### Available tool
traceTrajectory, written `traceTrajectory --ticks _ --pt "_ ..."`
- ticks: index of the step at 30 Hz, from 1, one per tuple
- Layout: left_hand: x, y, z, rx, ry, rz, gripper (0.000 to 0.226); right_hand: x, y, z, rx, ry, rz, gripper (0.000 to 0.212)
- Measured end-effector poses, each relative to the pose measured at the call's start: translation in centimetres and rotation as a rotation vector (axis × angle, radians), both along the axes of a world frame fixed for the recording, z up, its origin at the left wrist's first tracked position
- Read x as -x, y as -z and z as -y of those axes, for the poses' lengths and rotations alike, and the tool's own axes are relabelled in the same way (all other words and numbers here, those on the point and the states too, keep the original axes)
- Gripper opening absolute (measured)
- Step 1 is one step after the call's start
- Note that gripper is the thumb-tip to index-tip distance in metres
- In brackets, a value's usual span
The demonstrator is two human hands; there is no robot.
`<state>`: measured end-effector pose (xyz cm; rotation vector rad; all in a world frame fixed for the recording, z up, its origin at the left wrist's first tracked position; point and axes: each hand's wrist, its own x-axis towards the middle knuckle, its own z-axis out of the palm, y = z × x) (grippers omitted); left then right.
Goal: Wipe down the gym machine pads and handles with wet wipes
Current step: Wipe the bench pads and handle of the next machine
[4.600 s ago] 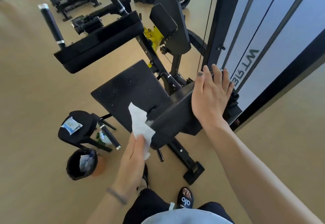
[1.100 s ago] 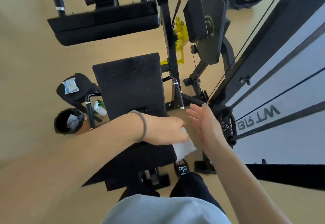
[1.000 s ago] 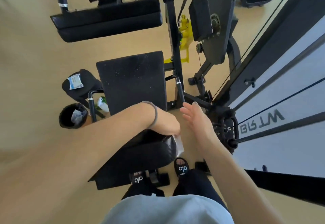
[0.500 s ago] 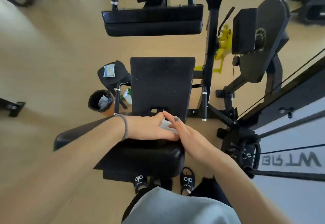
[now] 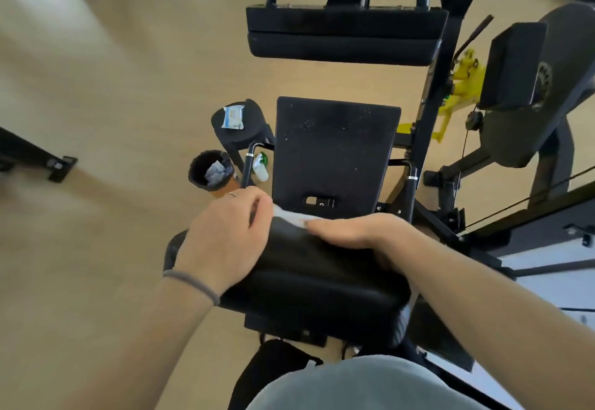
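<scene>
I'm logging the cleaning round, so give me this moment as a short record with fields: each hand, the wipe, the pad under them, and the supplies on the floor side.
left hand: fingers curled on the wipe's left end, on the pad's top edge
right hand: laid flat on the wipe's right end
wipe: white, stretched between both hands
pad: black back pad, nearest the camera
seat: black, speckled with pale specks
wipes pack: lying on a black stool
bin: holds used wipes
spray bottle: on the floor beside the seat

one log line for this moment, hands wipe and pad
left hand: holds wet wipe | right hand: flat on wipe | back pad: top edge being wiped
</scene>
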<state>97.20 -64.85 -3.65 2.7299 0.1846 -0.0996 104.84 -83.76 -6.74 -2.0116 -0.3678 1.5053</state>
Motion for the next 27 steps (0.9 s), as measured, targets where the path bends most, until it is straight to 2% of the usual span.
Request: traceTrajectory --ticks 3,5,8,11,14,16,19,20,22,23,27 --pt "-1.0 0.4 -3.7 -0.048 -0.073 -0.245 0.024 -0.2 1.3 -0.2 0.092 0.022 0.018 0.051" --pt "-1.8 0.9 -5.7 0.007 -0.118 -0.433 0.03 0.2 1.2 -2.2 0.086 -0.049 0.028 0.056" --pt "-2.6 1.3 -6.2 0.025 -0.071 -0.524 0.028 0.9 -0.5 -5.9 -0.032 -0.087 0.009 0.049" --pt "-2.7 1.3 -5.9 -0.021 -0.004 -0.535 0.031 0.4 0.3 -6.3 -0.02 -0.061 -0.032 0.048" --pt "-2.6 1.7 -6.2 0.082 -0.058 -0.509 0.03 -0.2 2.4 -4.1 0.072 0.026 0.008 0.05" --pt "-2.5 2.0 -6.3 0.102 -0.047 -0.514 0.032 -0.5 1.9 -3.2 0.161 0.035 -0.041 0.057" --pt "-2.5 2.0 -6.4 0.144 -0.049 -0.489 0.033 -1.4 0.3 -3.2 0.177 0.04 -0.016 0.07" --pt "-2.4 2.0 -6.5 0.156 -0.043 -0.478 0.033 -1.3 -0.4 -3.8 0.172 0.005 0.039 0.067" --pt "-2.3 2.2 -6.6 0.166 -0.028 -0.459 0.034 -0.5 -0.1 -4.9 0.22 -0.148 0.259 0.029" --pt "-2.2 2.2 -6.6 0.168 -0.024 -0.453 0.035 -0.1 0.3 -5.7 0.232 -0.214 0.385 0.021" --pt "-2.0 2.1 -6.6 0.167 -0.018 -0.448 0.038 0.4 0.2 -6.9 0.212 -0.324 0.509 0.029"
